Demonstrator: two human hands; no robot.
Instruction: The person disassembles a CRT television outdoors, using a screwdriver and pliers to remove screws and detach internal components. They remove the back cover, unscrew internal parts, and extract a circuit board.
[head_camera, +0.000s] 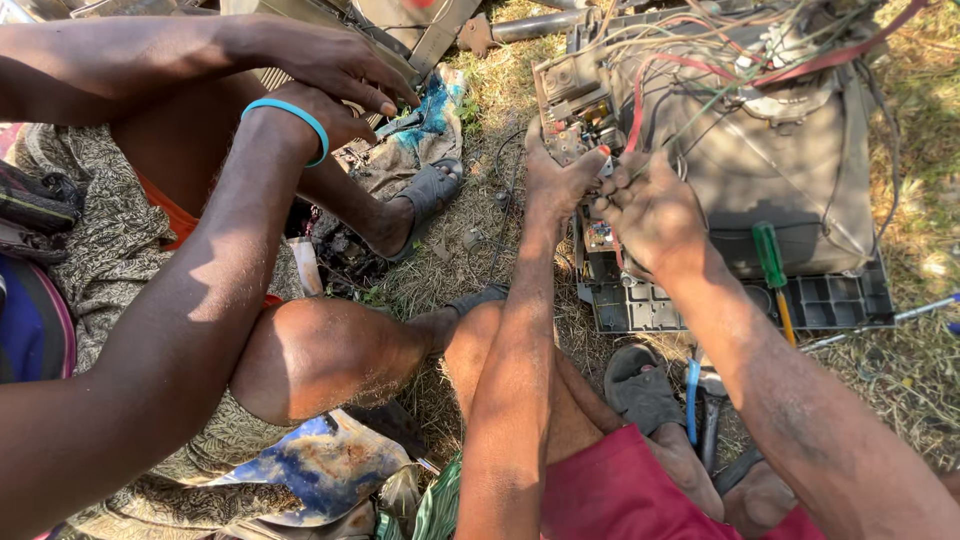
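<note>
My left hand (553, 178) grips the edge of a circuit board (577, 112) at the side of an opened grey picture-tube set (790, 170). Beside it, my right hand (648, 208) pinches a small part and wires on the same board. A tangle of coloured wires (730, 60) spreads over the top of the set. Its dark plastic base frame (830, 300) lies on dry grass in front of my knees.
A green-handled screwdriver (771, 262) rests on the base frame. Another person sits at left, arms reaching to a metal part (330, 20), with a blue wristband (295, 115) and a sandal (430, 190). Blue-handled pliers (697, 395) lie by my foot. Cloth and scrap litter the ground.
</note>
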